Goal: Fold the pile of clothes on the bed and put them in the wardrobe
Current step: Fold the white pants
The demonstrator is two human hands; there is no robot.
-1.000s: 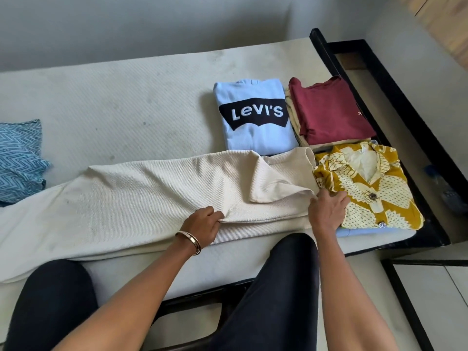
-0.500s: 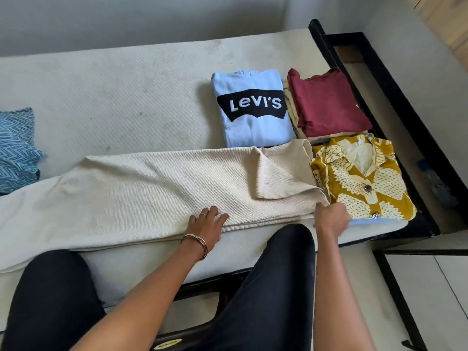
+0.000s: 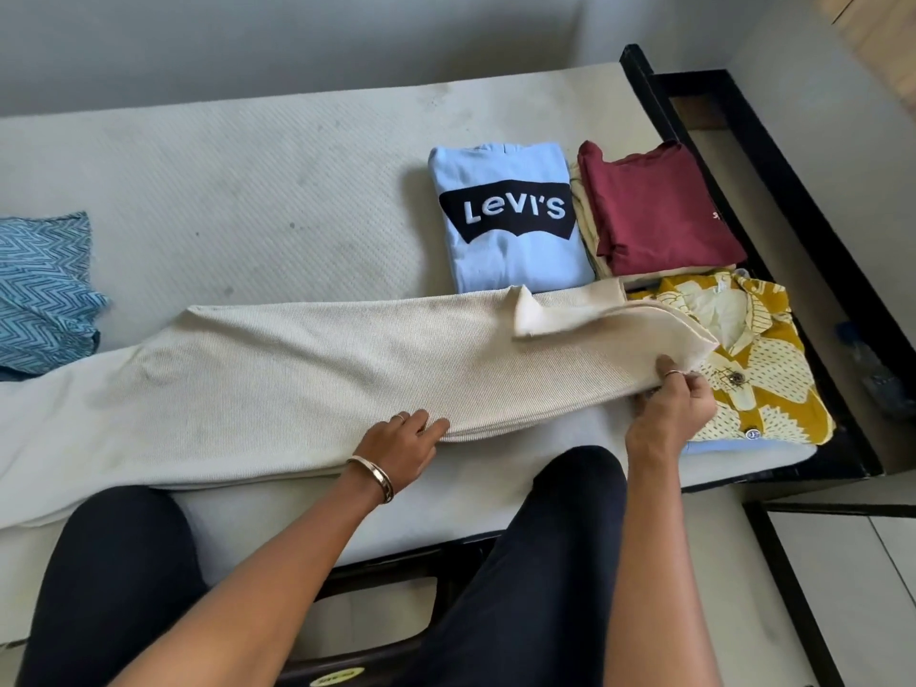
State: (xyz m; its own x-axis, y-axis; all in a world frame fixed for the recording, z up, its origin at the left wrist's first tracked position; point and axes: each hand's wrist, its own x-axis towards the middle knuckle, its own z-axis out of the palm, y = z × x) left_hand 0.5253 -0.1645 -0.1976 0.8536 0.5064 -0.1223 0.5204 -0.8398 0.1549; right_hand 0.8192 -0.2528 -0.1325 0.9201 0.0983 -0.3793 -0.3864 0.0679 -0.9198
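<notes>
Nearest to the camera, below both hands, two knees in dark trousers (image 3: 520,562) point toward the bed (image 3: 248,190), and a black frame edge (image 3: 386,572) shows between them. Just above the knees, the left hand (image 3: 401,451) lies flat, its fingers spread and stretched out, and it presses on the near edge of the cream garment (image 3: 297,369); a metal bangle (image 3: 379,476) sits on that wrist and a ring is on one finger. To the right of it, the right hand (image 3: 669,414) is closed in a pinch on the right end of the same cream garment, thumb on top, and it lifts this end a little above the mattress. The garment stretches long from the right hand far to the left, past the left hand, and its left end leaves the picture. Directly behind the right hand, and partly under the lifted cloth, lies a folded yellow patterned shirt (image 3: 763,369) with a pale blue piece under it. Farther behind, a folded maroon top (image 3: 659,210) rests on a cream folded piece, and just left of it is a folded light blue sweatshirt (image 3: 505,215) with "Levi's" printed. Far to the left of the left hand, a blue zigzag cloth (image 3: 44,290) lies unfolded at the picture edge.
</notes>
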